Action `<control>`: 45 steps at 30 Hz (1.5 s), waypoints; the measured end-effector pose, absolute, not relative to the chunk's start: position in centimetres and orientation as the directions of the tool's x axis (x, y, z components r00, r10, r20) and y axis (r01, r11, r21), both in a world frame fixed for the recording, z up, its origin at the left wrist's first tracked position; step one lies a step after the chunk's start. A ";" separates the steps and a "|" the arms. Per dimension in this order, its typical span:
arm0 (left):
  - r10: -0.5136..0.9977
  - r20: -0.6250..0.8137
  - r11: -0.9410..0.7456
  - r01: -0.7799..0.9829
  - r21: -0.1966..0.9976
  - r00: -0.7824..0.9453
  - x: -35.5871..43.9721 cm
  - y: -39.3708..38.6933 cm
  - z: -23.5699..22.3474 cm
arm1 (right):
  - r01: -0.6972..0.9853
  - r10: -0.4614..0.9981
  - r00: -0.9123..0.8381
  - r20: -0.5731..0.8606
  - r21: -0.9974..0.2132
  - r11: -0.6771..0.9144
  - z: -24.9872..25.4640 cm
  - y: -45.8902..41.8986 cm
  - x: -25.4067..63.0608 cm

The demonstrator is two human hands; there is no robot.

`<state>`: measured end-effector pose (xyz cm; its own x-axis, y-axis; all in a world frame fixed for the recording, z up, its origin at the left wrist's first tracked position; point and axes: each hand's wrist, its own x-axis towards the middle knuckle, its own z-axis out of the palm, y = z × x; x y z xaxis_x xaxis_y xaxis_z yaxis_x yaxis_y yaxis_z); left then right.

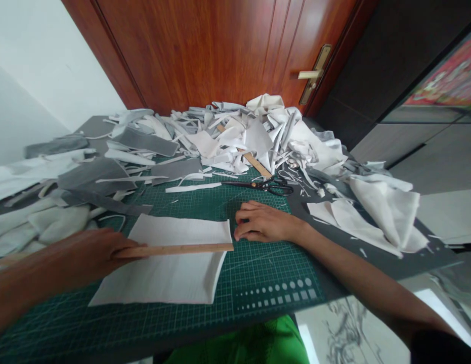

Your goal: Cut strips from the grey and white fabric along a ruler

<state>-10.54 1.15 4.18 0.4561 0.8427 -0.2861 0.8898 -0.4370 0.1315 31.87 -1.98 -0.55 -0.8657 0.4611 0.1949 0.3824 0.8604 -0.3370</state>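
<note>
Your left hand (81,255) has its fingers holding the wooden ruler (182,248) down on the white fabric (163,278), with your right hand (263,222) relaxed beside the fabric; weak pressure could let the ruler slip.

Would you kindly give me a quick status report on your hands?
Left hand on flat wooden ruler across white fabric sheet; right hand on green cutting mat beside fabric; black-handled scissors farther up mat.

**Bright, even light with bowed edges**

Soft, diffuse room light fills the scene, and no single source shows. Shadows stay faint, darkest beneath the right hand (267,221). White glare streaks the glossy floor (436,313) at lower right, and a duller sheen lies on the wooden door (205,50). The wide lens bows the picture's edges, and the left hand (76,258) looks slightly blurred.
</note>
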 end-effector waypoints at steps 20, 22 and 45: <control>0.297 0.049 -0.954 0.298 -0.017 0.954 -3.0 5.4 -2.5 | 0.453 0.626 -0.621 0.471 -0.436 0.778 -2.9 -1.5 30.5; 0.350 0.094 -0.929 0.358 -0.093 0.932 -3.1 4.4 -3.1 | 0.422 0.596 -0.601 0.533 -0.422 0.803 -2.8 -1.9 30.2; 0.774 -0.171 -0.624 0.780 -0.046 0.609 2.4 -3.6 1.1 | 0.470 0.631 -0.678 0.377 -0.437 0.767 -2.7 -1.0 31.6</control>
